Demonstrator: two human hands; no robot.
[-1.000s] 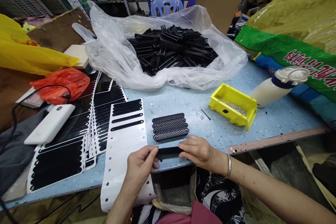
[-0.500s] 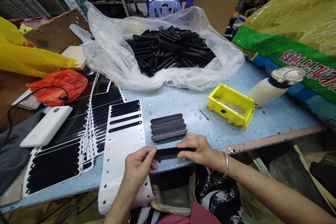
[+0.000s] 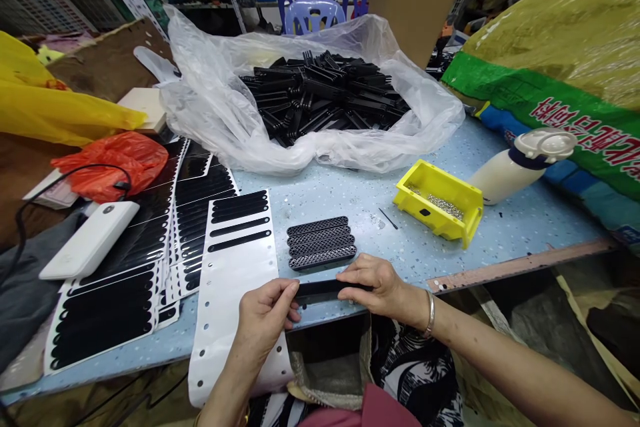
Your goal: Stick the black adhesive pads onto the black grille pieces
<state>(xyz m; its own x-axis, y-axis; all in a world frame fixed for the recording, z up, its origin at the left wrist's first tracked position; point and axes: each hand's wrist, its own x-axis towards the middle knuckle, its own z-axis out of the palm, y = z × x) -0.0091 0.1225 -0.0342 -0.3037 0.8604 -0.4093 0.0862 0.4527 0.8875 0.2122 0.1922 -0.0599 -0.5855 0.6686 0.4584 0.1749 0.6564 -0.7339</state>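
A long black strip (image 3: 320, 289) with rounded ends is held level over the table's near edge. My left hand (image 3: 267, 312) pinches its left end between thumb and fingers, and my right hand (image 3: 375, 285) grips the right end, hiding it. Just beyond the strip lie several black plastic pieces (image 3: 321, 242) with a lattice surface, side by side. Left of them a white backing sheet (image 3: 239, 273) carries several black stickers (image 3: 240, 208) at its top; its lower part shows punched-out holes and passes by my left forearm.
A clear plastic bag (image 3: 220, 120) full of black plastic parts (image 3: 325, 93) stands at the back. On the right are a yellow bin (image 3: 435, 232) of small metal pieces and a white bottle (image 3: 510, 173). Sticker sheets (image 3: 105, 320), a white power bank (image 3: 90, 240) and a red bag (image 3: 120, 163) fill the left.
Both hands keep their hold on the black strip in nearly the same place. The strip looks tilted slightly, showing a darker face. The view has shifted a little.
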